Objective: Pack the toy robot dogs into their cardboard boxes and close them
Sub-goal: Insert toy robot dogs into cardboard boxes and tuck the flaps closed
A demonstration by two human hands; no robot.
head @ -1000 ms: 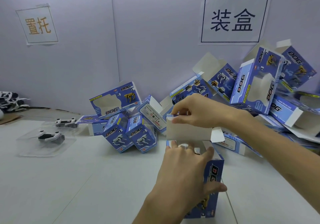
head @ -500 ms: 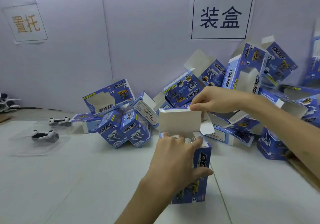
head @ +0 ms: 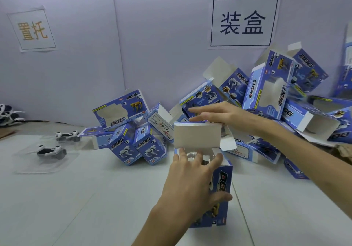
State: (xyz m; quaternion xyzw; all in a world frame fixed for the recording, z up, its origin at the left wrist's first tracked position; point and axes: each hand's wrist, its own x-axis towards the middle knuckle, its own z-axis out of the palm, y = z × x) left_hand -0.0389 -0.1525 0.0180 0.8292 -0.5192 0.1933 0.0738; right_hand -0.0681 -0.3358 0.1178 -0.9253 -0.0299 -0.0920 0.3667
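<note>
A blue toy-dog box (head: pixel 222 194) stands upright on the table in front of me. My left hand (head: pixel 190 181) grips it, thumb round the front face and fingertips on the open top rim. Clear plastic (head: pixel 192 154) shows inside the opening. The white lid flap (head: pixel 197 135) stands up behind the opening. My right hand (head: pixel 219 115) reaches in from the right, fingers stretched out straight over the flap's top edge, touching it. Two white-and-black toy robot dogs (head: pixel 51 150) lie in clear trays at the left.
A heap of open blue boxes (head: pixel 270 87) leans against the back wall, right of centre. Two closed boxes (head: pixel 139 144) stand tilted left of my box. More toy parts (head: pixel 7 114) lie at the far left edge. Paper signs hang on the wall.
My right hand's fingers went from pinching the lid flap to lying straight over its top edge. The left hand keeps its grip on the box. The view shifted slightly.
</note>
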